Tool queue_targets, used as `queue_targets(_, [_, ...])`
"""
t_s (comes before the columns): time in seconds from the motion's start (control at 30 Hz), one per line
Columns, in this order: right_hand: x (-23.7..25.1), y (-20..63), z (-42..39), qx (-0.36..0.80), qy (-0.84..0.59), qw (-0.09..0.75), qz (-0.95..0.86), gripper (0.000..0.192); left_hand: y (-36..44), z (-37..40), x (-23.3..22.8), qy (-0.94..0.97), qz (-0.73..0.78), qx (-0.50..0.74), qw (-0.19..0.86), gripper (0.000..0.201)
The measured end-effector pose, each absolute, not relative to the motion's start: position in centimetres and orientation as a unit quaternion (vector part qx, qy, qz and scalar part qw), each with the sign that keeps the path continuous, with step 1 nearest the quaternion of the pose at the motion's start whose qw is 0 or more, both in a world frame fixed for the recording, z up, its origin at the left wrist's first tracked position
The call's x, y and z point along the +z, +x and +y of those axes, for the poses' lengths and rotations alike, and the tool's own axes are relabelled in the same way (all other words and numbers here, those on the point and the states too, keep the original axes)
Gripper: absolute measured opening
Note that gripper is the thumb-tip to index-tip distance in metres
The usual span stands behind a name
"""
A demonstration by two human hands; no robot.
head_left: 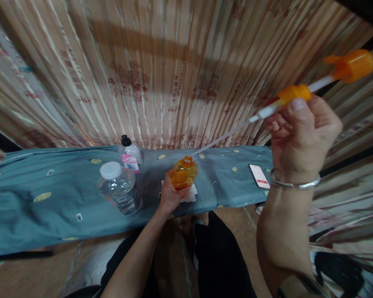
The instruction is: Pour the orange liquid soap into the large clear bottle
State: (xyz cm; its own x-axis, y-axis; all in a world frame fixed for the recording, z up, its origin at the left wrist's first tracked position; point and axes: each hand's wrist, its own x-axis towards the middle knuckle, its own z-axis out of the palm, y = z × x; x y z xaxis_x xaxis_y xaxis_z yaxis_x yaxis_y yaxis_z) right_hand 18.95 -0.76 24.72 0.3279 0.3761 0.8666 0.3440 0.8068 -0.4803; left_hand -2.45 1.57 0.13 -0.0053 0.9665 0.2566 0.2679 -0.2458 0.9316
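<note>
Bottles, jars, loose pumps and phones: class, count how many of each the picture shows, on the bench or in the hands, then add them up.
Bottles: 2 (amber bottle in the left hand, black-topped bottle)
Jars: 1 (clear jar)
Loose pumps: 1 (orange pump in the right hand)
Phones: 1 (lit phone)
Total: 5

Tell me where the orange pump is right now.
In the head view, the orange pump is at upper right, in the right hand, its thin tube slanting down toward the amber bottle.
</note>
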Motion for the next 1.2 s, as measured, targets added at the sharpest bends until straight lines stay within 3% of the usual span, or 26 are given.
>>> queue_targets(0.17, [23.5, 23.5, -0.1, -0.043, -0.312, 0.78, -0.54, 0.008, -2.5, 1.5, 0.2, 0.605, 0.514, 0.499, 0.347, 0.042])
queue_targets(0.3, [19.1, 25.3, 4.2, -0.063, -0.396, 0.785, -0.473, 0.035, -2.5, 1.5, 0.1, 0.592, 0.526, 0.5, 0.351, 0.04])
queue_targets(0.47, [10.6, 25.5, 10.0, -0.07, -0.631, 0.536, -0.556, 0.037, -2.6, 1.4, 0.1, 0.573, 0.533, 0.51, 0.358, 0.078])
queue_targets(0.6, [5.0, 25.9, 12.4, -0.074, -0.717, 0.162, -0.674, 0.037, -2.7, 1.2, 0.2, 0.565, 0.529, 0.523, 0.357, 0.079])
queue_targets(0.77, [1.1, 27.5, 12.4, -0.049, -0.708, 0.043, -0.703, 0.037, -2.7, 1.0, 0.1, 0.559, 0.524, 0.531, 0.362, 0.075])
queue_targets(0.93, [-0.6, 28.8, 11.7, -0.049, -0.684, -0.012, -0.728, 0.023, -2.7, 0.9, 0.2, 0.555, 0.513, 0.538, 0.372, 0.075])
queue_targets(1.2, [0.0, 29.7, 10.4, -0.043, -0.664, 0.052, -0.745, 0.051, -2.8, 1.1, 0.2, 0.556, 0.506, 0.541, 0.375, 0.077])
